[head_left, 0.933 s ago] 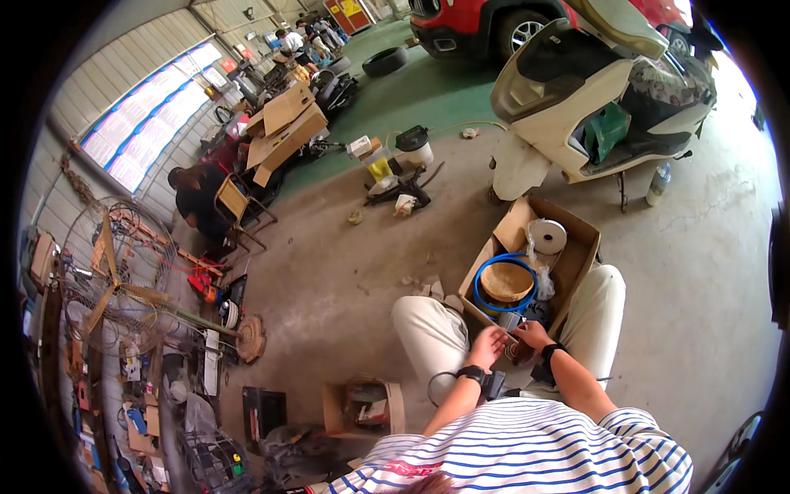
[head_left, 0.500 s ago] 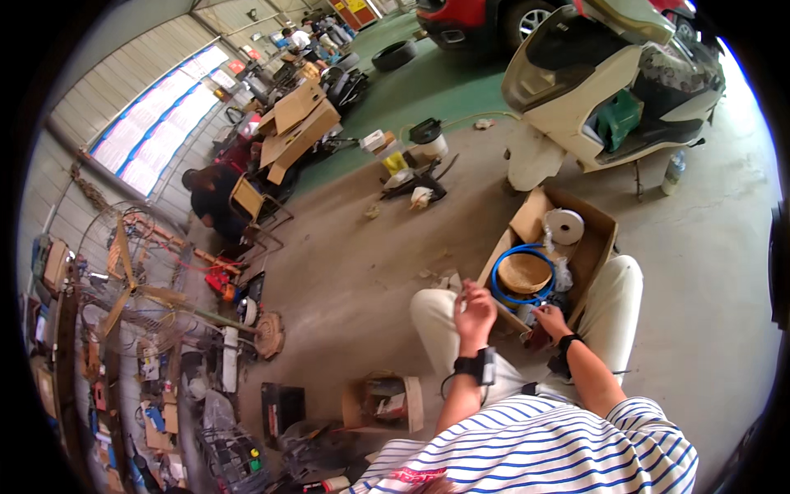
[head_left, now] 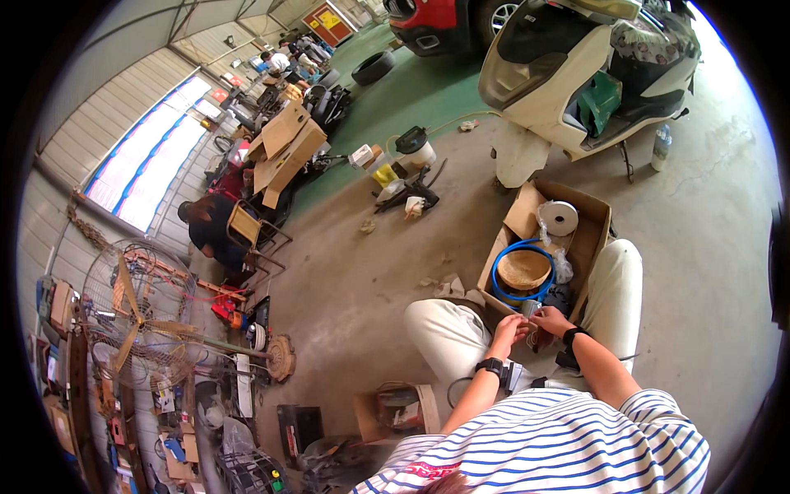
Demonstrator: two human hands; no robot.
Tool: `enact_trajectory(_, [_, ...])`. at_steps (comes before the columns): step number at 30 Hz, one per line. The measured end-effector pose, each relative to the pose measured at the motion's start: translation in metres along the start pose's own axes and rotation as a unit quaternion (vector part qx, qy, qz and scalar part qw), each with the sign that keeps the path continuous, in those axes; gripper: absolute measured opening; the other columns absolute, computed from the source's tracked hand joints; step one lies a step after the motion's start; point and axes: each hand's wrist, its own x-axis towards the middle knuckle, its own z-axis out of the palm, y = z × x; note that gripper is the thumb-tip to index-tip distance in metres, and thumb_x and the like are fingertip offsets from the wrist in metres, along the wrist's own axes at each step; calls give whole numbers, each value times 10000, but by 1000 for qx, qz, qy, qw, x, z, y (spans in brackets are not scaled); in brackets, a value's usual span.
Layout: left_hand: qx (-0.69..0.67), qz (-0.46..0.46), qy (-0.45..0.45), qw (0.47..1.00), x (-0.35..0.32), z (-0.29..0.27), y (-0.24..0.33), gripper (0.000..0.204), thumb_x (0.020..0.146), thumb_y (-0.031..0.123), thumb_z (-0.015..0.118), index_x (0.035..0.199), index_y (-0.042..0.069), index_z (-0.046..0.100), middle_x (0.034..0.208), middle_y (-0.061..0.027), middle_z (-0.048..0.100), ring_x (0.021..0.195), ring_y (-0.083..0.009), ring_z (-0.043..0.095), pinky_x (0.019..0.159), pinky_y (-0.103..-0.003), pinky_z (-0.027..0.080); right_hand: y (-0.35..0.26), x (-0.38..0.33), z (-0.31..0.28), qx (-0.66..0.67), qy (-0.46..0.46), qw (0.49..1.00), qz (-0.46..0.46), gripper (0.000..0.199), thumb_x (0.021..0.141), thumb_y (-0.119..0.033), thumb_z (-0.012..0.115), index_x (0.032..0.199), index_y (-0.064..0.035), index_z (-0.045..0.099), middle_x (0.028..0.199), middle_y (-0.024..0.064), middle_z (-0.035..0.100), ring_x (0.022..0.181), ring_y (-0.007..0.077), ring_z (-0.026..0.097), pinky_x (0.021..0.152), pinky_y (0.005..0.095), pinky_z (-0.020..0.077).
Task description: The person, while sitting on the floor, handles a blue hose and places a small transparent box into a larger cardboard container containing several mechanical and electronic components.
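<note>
My left hand (head_left: 508,331) and my right hand (head_left: 550,321) meet over the near edge of an open cardboard box (head_left: 605,216) between my knees. Both have their fingers drawn in. A small grey, metallic-looking part (head_left: 531,309) shows at the fingertips of my right hand. Whatever my left fingers pinch beside it is too small to name. Inside the box lie a coil of blue hose (head_left: 494,272), a round tan bowl (head_left: 525,270) within the coil, a white roll (head_left: 559,218) and crumpled clear plastic (head_left: 563,267).
Beyond the box stands a white scooter (head_left: 527,107), with a bottle (head_left: 662,148) beside it. A fan (head_left: 140,321) and cluttered shelves line the left. Another cardboard box (head_left: 429,409) sits by my left side. A person (head_left: 216,230) is near a chair (head_left: 245,224).
My left hand has come down and to the right, from raised above my left knee to meet my right hand. The right hand stays at the box's near edge.
</note>
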Motion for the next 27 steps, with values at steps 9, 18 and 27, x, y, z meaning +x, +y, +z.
enact_trajectory(9, [206,169,-24,964,-5,-5,-23,233,836,94,546,1066,58,571,959,-30,600,787,-109,573,676,-232,467,-21,-11,-7,21,-48,999,14,325,756,-327,657,802,-6,628,648,44,592,613,98,525,571,287,446])
enact_trajectory(18, [203,88,29,975,-8,-2,-16,169,842,124,586,954,1,613,826,-26,623,713,-76,558,630,-202,438,-9,-7,-9,-29,-82,996,-12,309,772,-307,644,875,-16,641,741,61,634,682,119,578,631,288,461])
enact_trajectory(27, [223,105,-1,969,3,16,-16,139,860,121,566,910,0,613,803,-34,628,694,-85,574,620,-209,452,-26,-31,-31,67,-61,994,53,304,791,-324,641,899,-40,633,736,22,610,670,84,537,600,253,439])
